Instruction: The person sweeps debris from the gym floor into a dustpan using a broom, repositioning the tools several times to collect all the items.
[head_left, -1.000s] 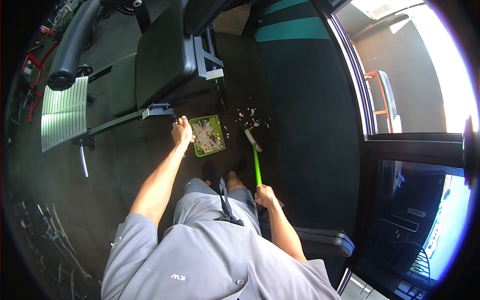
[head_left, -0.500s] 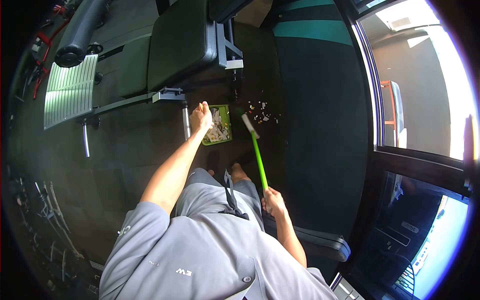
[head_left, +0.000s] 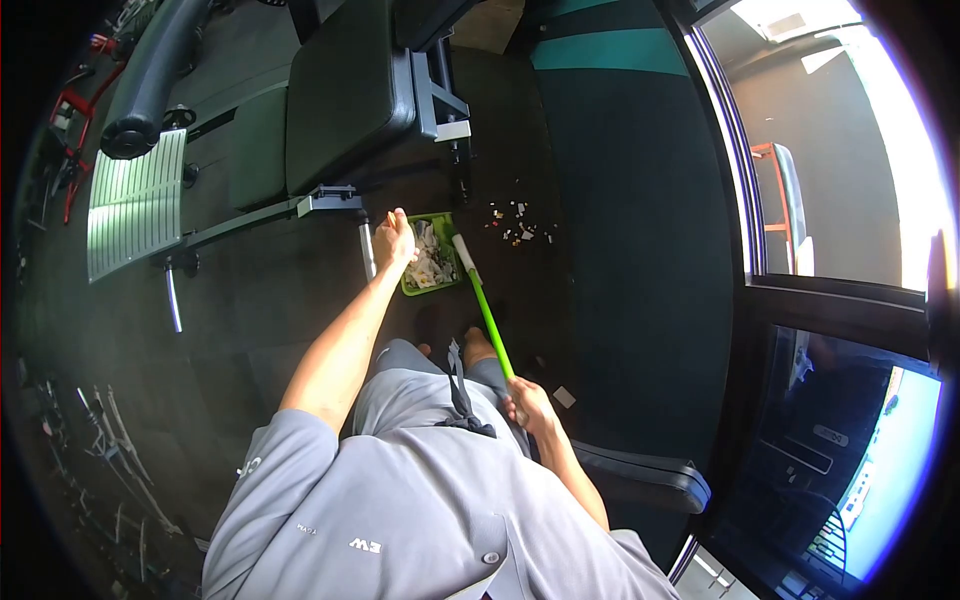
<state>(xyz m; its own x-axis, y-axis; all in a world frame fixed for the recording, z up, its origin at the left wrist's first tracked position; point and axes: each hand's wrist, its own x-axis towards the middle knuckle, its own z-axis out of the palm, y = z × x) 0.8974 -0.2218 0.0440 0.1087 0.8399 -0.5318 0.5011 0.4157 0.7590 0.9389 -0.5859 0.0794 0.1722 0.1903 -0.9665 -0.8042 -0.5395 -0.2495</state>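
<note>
My left hand [head_left: 395,242] is closed at the left side of a green dustpan [head_left: 437,289], whose handle is mostly hidden in my grip. Whitish scraps and bits of litter [head_left: 430,262] lie in the pan. Around the green stick of a broom [head_left: 490,325], the fingers of my right hand [head_left: 532,407] are wrapped. The broom's pale head [head_left: 464,252] is at the right edge of the dustpan, apparently touching it. On the dark floor to the right, small white and coloured bits [head_left: 518,225] are scattered.
A padded exercise bench [head_left: 345,95] with metal legs stands just beyond the dustpan. To its left are a ribbed metal footplate [head_left: 137,205] and a roller pad [head_left: 150,80]. A black pad [head_left: 640,478] sits by my right side, near the glass door [head_left: 840,450]. One pale scrap [head_left: 564,397] lies near my right hand.
My right hand has moved left with the broom, bringing its head from beside the scattered bits to the dustpan's right edge. My left hand stays at the dustpan.
</note>
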